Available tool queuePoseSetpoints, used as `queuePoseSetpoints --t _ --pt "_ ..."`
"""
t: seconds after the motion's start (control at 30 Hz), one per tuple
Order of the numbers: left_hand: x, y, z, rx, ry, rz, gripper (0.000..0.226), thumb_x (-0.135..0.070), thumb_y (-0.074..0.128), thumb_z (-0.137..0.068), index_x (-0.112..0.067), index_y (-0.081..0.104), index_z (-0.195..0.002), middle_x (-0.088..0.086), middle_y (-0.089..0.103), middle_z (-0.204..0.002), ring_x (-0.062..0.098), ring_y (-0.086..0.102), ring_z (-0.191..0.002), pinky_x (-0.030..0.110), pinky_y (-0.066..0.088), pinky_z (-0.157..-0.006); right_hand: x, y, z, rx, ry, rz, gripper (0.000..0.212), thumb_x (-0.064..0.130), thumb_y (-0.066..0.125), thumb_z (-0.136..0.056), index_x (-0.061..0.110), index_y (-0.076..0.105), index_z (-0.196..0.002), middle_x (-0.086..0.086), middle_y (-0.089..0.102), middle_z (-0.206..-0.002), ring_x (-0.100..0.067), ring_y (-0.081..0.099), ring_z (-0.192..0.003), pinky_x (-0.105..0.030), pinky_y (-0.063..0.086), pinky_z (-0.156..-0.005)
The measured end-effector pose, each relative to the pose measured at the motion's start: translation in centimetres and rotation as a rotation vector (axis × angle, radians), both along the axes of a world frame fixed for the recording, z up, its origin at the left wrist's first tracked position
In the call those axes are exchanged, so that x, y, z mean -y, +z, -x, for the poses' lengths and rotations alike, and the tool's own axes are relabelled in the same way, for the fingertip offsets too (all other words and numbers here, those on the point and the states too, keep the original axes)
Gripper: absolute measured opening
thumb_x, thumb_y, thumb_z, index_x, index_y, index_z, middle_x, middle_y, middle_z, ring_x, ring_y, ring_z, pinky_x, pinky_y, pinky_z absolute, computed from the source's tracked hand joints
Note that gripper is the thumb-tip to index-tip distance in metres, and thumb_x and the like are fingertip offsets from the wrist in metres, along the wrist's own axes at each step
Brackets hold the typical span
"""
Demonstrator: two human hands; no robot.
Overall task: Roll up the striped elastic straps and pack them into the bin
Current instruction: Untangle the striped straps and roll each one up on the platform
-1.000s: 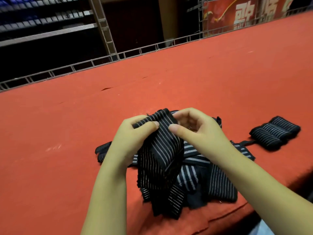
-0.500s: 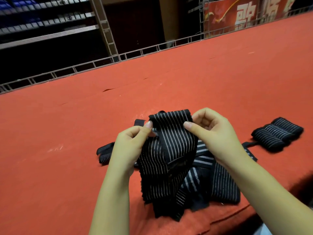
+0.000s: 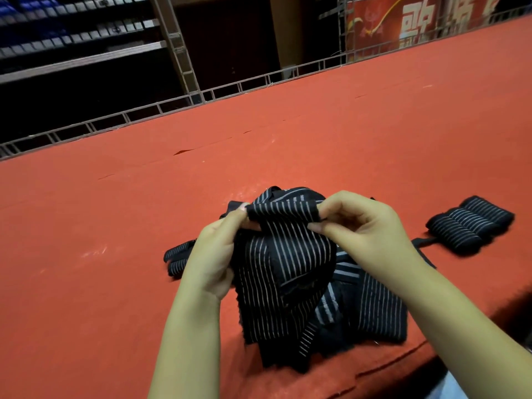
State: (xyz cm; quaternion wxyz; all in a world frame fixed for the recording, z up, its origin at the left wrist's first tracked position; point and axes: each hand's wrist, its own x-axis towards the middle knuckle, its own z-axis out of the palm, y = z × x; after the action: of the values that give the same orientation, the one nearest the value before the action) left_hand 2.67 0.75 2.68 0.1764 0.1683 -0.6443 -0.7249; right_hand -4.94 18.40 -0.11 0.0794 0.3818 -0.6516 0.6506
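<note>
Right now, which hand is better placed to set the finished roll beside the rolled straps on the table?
Right. The right hand pinches the strap on the side nearer the rolled straps, which lie to its right. The left hand pinches the far end and would need to cross over.

A red-covered table in a dim storeroom.

I look down on a table (image 3: 345, 133) spread with orange-red felt, creased and nicked in a few spots, its near edge running across the lower right. A low metal rail (image 3: 230, 90) lines its far edge. Past that the room is dark: shelving (image 3: 80, 56) with rows of blurred goods stands at upper left, a tan pillar (image 3: 283, 30) in the middle, and a red banner (image 3: 403, 21) with pale characters at upper right.
</note>
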Motion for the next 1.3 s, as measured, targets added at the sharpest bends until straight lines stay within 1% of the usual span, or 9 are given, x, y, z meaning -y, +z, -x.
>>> queuePoseSetpoints --t 0.07,0.3,0.47,0.57,0.67,0.77,0.9,1.07,1.3 --pt "0.2 0.0 -0.1 0.001 -0.017 0.003 0.029 -0.007 0.052 -0.095 -0.007 0.063 -0.068 0.000 0.061 -0.054 0.010 0.057 -0.046 0.015 0.039 -0.040 -0.2 -0.1 0.1 -0.009 0.003 -0.021 0.025 -0.007 0.072 -0.077 0.015 0.064 -0.075 -0.012 0.065 -0.077 -0.022 0.061 -0.072 -0.022 0.051 -0.070" --pt "1.1 -0.9 0.4 -0.129 0.156 0.214 0.028 -0.013 0.054 -0.097 -0.009 0.066 -0.072 -0.004 0.057 -0.053 0.008 0.051 -0.046 0.019 0.036 -0.040 -0.9 -1.2 0.2 0.189 0.088 -0.133 0.015 0.011 0.074 -0.080 0.018 0.061 -0.078 0.015 0.059 -0.062 0.000 0.050 -0.057 -0.013 0.041 -0.058" --pt "0.2 -1.4 0.1 -0.179 0.032 0.432 0.030 -0.018 0.058 -0.098 -0.024 0.076 -0.076 -0.006 0.074 -0.077 0.005 0.067 -0.072 0.020 0.049 -0.062 -0.7 -1.2 0.1 0.251 0.097 -0.178 0.035 0.058 0.068 -0.073 0.030 0.064 -0.095 0.008 0.068 -0.086 -0.011 0.063 -0.080 -0.025 0.050 -0.075" --pt "-0.3 -2.5 0.0 -0.176 -0.054 0.544 0.018 -0.024 0.061 -0.096 -0.019 0.076 -0.089 -0.002 0.076 -0.090 0.010 0.069 -0.088 0.027 0.051 -0.078 0.1 -0.8 -0.1 0.215 0.038 -0.059 0.021 0.044 0.070 -0.083 0.029 0.067 -0.097 -0.002 0.070 -0.091 -0.019 0.064 -0.085 -0.034 0.050 -0.079" --pt "-0.8 -3.3 -0.3 -0.180 -0.082 0.589 0.023 -0.032 0.058 -0.089 -0.018 0.075 -0.092 -0.003 0.075 -0.093 0.010 0.068 -0.091 0.027 0.051 -0.082 0.7 -0.3 -0.3 0.251 0.005 0.080 0.004 0.019 0.068 -0.085 0.022 0.069 -0.083 0.007 0.071 -0.085 -0.005 0.062 -0.078 -0.024 0.049 -0.077" --pt "-0.6 -3.5 -0.5 -0.205 -0.065 0.597 0.021 -0.032 0.057 -0.089 -0.021 0.075 -0.090 -0.003 0.074 -0.092 0.009 0.068 -0.089 0.026 0.050 -0.081 0.7 -0.7 -0.4 0.288 0.013 0.024 0.021 0.036 0.076 -0.072 0.024 0.070 -0.088 0.010 0.067 -0.073 0.000 0.058 -0.071 -0.021 0.049 -0.070" --pt "-0.5 -3.3 -0.6 -0.214 -0.045 0.604 0.016 -0.029 0.059 -0.091 -0.027 0.075 -0.091 -0.007 0.075 -0.095 0.008 0.068 -0.094 0.029 0.050 -0.085 0.7 -1.1 -0.5 0.323 0.024 0.018 0.018 0.037 0.077 -0.071 0.024 0.071 -0.082 -0.016 0.061 -0.073 -0.023 0.057 -0.072 -0.045 0.049 -0.073" --pt "-0.8 -3.3 -0.6 -0.244 0.065 0.415 0.042 -0.005 0.059 -0.096 -0.039 0.063 -0.120 -0.002 0.071 -0.120 0.011 0.064 -0.115 0.041 0.049 -0.104 0.1 -0.7 -0.1 0.417 0.071 0.156 0.006 0.027 0.075 -0.072 0.027 0.071 -0.076 0.003 0.065 -0.072 -0.013 0.059 -0.072 -0.030 0.048 -0.071" --pt "-1.5 -2.8 -0.1 -0.269 0.160 0.203 0.061 -0.001 0.057 -0.096 -0.038 0.039 -0.141 -0.001 0.077 -0.097 0.018 0.072 -0.094 0.047 0.053 -0.096 -0.3 0.7 -1.2 0.565 0.374 0.259 0.009 0.022 0.079 -0.071 0.020 0.071 -0.075 0.004 0.067 -0.073 -0.007 0.063 -0.068 -0.018 0.053 -0.061"
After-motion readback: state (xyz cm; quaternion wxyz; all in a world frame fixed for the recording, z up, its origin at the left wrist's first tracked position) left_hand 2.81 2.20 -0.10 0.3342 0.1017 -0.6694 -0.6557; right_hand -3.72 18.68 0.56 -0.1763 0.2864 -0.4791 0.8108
